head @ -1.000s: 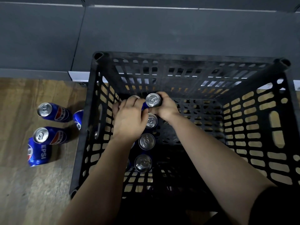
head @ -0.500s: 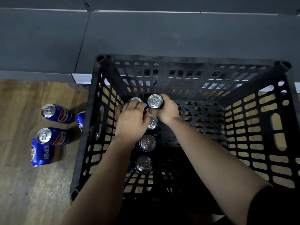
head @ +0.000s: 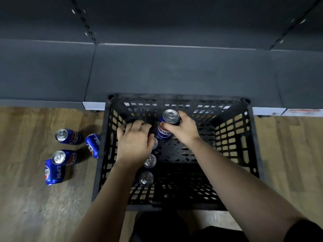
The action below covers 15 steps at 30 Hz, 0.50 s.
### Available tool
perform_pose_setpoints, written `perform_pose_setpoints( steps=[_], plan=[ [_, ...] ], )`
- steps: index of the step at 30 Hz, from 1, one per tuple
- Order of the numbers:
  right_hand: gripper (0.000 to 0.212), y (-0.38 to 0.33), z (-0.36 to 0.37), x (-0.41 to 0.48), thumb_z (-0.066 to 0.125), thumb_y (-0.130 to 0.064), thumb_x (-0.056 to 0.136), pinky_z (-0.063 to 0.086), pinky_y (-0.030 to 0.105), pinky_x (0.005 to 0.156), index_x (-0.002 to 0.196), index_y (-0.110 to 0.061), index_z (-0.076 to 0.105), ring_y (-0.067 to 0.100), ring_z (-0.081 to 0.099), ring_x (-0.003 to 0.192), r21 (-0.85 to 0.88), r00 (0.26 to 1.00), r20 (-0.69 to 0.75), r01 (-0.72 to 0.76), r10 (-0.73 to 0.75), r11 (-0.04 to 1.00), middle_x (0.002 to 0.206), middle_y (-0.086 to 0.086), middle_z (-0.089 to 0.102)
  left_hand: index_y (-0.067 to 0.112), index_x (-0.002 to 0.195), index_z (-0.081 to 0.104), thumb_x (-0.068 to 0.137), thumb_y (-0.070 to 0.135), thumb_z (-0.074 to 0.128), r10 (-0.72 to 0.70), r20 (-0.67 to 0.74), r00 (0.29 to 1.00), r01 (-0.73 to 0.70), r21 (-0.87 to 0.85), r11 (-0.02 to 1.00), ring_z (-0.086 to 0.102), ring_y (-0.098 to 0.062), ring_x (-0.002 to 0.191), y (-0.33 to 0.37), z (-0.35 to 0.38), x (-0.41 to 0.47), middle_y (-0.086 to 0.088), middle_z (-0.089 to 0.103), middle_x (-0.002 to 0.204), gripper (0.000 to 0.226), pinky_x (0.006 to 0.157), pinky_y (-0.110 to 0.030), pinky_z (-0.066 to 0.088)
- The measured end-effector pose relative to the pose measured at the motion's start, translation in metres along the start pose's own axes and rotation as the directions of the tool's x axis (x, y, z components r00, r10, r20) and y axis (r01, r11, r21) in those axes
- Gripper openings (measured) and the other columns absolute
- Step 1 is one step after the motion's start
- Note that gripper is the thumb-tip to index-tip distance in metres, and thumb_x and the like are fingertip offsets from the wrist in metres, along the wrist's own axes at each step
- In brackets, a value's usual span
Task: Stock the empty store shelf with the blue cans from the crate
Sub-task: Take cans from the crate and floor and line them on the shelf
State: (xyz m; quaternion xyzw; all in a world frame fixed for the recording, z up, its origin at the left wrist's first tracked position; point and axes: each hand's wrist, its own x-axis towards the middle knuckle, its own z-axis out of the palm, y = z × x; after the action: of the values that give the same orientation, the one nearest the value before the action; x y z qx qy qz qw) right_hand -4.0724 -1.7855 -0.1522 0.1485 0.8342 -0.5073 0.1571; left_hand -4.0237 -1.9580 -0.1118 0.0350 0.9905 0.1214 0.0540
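Wood floor (head: 35, 206), dark grey shelf (head: 174, 75), black crate (head: 253, 145) against it. My right hand (head: 185, 130) wraps one blue can (head: 171, 117), raised inside the crate. Left hand (head: 134, 144) curls over others; I can't tell its grip. Probably full, stiff, slick: grab mid-wall. Crate: held can plus three can tops (head: 150, 160). Four floor cans (head: 59, 157).

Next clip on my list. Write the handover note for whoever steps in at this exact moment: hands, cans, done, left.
Right hand grips a blue can, held above the others inside the black crate.
Left hand reaches low in the crate; whether it holds anything is hidden.
Three more can tops show along the crate's left side.
Four floor cans sit left of the crate.
Done: nothing on the shelf in view. Left: shelve every can.
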Motion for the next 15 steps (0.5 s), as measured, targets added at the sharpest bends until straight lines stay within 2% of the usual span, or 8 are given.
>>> perform_pose_setpoints(
  steps=[3, 5, 8, 12, 15],
  plan=[
    [0.052, -0.044, -0.027, -0.026, 0.082, -0.051, 0.058, 0.057, 0.038, 0.084, 0.103, -0.032, 0.063, 0.009, 0.067, 0.092, 0.015, 1.000, 0.011, 0.019, -0.019, 1.000, 0.097, -0.013, 0.070, 0.019, 0.109, 0.064, 0.088, 0.033, 0.051, 0.015, -0.004, 1.000, -0.015, -0.007, 1.000, 0.056, -0.027, 0.104, 0.017, -0.051, -0.005, -0.004, 0.060, 0.115, 0.029, 0.098, -0.046, 0.028],
    [0.052, -0.087, -0.053, -0.049, 0.081, -0.051, 0.057, 0.055, 0.036, 0.090, 0.102, -0.030, 0.063, 0.008, 0.066, 0.095, 0.020, 0.999, 0.017, 0.034, -0.035, 0.999, 0.099, -0.011, 0.070, 0.019, 0.108, 0.065, 0.087, 0.030, 0.055, 0.024, -0.021, 1.000, -0.024, -0.001, 1.000, 0.057, -0.028, 0.101, 0.031, -0.100, -0.007, -0.004, 0.061, 0.112, 0.026, 0.096, -0.047, 0.032],
    [0.056, -0.159, -0.096, -0.080, 0.076, -0.055, 0.054, 0.054, 0.036, 0.091, 0.102, -0.028, 0.064, 0.009, 0.066, 0.096, 0.034, 0.998, 0.007, 0.066, -0.066, 0.997, 0.099, -0.010, 0.071, 0.018, 0.103, 0.067, 0.084, 0.034, 0.049, 0.049, -0.073, 0.996, -0.048, 0.022, 0.999, 0.060, -0.028, 0.093, 0.053, -0.180, -0.008, -0.004, 0.064, 0.105, 0.031, 0.090, -0.046, 0.037],
    [0.042, -0.256, -0.157, -0.115, 0.080, -0.036, 0.072, 0.050, 0.029, 0.092, 0.108, -0.026, 0.061, 0.013, 0.063, 0.101, 0.044, 0.993, 0.004, 0.115, -0.115, 0.992, 0.105, -0.005, 0.069, 0.019, 0.102, 0.067, 0.083, 0.038, 0.037, 0.097, -0.144, 0.985, -0.094, 0.027, 0.995, 0.061, -0.028, 0.090, 0.083, -0.287, -0.001, -0.002, 0.065, 0.103, 0.040, 0.089, -0.040, 0.029],
    [0.040, -0.319, -0.198, -0.137, 0.080, -0.032, 0.073, 0.051, 0.031, 0.092, 0.107, -0.025, 0.062, 0.013, 0.063, 0.102, 0.070, 0.987, -0.020, 0.162, -0.161, 0.984, 0.105, -0.005, 0.069, 0.019, 0.104, 0.066, 0.084, 0.038, 0.036, 0.132, -0.161, 0.978, -0.130, 0.020, 0.991, 0.061, -0.027, 0.091, 0.106, -0.355, 0.006, -0.001, 0.065, 0.105, 0.041, 0.089, -0.039, 0.030]
  ],
)
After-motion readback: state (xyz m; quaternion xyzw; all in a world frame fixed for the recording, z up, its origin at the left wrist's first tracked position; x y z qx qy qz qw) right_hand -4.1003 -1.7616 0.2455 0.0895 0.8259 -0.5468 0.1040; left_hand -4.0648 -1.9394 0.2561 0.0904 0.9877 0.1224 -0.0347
